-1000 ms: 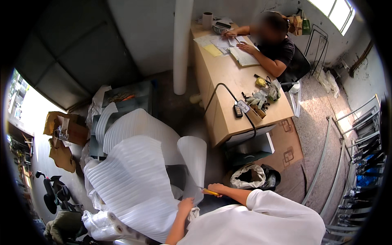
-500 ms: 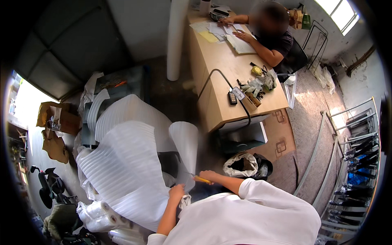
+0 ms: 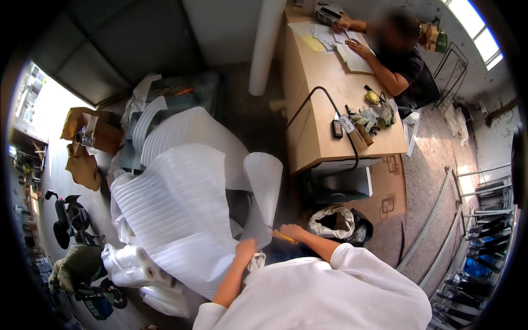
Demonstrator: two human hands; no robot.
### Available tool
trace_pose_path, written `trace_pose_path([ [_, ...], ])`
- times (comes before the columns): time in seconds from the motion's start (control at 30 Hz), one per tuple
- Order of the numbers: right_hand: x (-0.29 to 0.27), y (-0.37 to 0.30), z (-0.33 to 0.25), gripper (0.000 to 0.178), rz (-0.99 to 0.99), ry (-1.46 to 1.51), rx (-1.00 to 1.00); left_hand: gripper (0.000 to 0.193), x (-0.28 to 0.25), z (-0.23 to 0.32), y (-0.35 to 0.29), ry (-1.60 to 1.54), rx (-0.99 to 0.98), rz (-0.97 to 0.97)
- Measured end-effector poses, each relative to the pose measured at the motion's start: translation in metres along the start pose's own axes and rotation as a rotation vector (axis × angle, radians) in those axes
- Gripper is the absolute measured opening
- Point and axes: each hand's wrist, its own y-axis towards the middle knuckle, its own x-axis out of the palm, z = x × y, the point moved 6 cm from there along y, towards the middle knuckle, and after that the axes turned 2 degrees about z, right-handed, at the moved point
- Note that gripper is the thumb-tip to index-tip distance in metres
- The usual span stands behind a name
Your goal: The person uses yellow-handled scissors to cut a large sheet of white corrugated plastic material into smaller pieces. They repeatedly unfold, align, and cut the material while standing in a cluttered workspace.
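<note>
My right hand (image 3: 291, 233) is closed around the yellow handle of a knife (image 3: 284, 237), probably a utility knife. Its thin blade points left, at the lower part of a curled white foam sheet (image 3: 264, 179). Beside that sheet's lower end, my left hand (image 3: 246, 251) is closed at its edge; what lies between the fingers is hidden. A wide ribbed foam sheet (image 3: 176, 198) spreads to the left of my hands, draped in overlapping layers.
A wooden desk (image 3: 316, 115) stands ahead right, with gloves (image 3: 371, 116) and a tape measure (image 3: 374, 98) on it. Another person (image 3: 393, 60) sits behind it, hands on papers. A lined bin (image 3: 333, 223) stands right of my hands. Plastic rolls (image 3: 135, 267) lie left.
The head view has turned, so the desk and foam appear farther right. Both hands stay close together by the curled foam, the knife still in my right.
</note>
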Motion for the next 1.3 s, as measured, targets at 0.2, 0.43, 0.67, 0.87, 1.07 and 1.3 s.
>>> trace_pose_path([
  [0.2,-0.001,-0.004,0.003,0.070,0.025,0.003,-0.020,0.025,0.005,0.001,0.001,-0.006,-0.015,-0.026],
  [0.43,0.000,-0.003,0.003,0.071,0.065,-0.014,0.004,0.023,0.003,-0.001,-0.002,-0.024,-0.022,0.001],
  [0.67,0.002,-0.003,0.001,0.071,0.028,-0.010,-0.011,0.023,0.009,-0.003,-0.001,-0.023,-0.014,-0.031],
  [0.87,0.005,-0.011,-0.009,0.067,0.043,-0.030,-0.046,0.029,0.005,-0.001,-0.009,0.009,-0.005,-0.075],
  [1.07,0.011,0.004,0.010,0.065,-0.002,0.111,0.026,0.022,0.011,-0.008,-0.004,-0.026,0.019,0.021],
  [1.3,0.000,-0.013,0.008,0.058,-0.018,0.253,0.074,0.025,0.005,0.005,-0.005,-0.042,0.020,0.023],
])
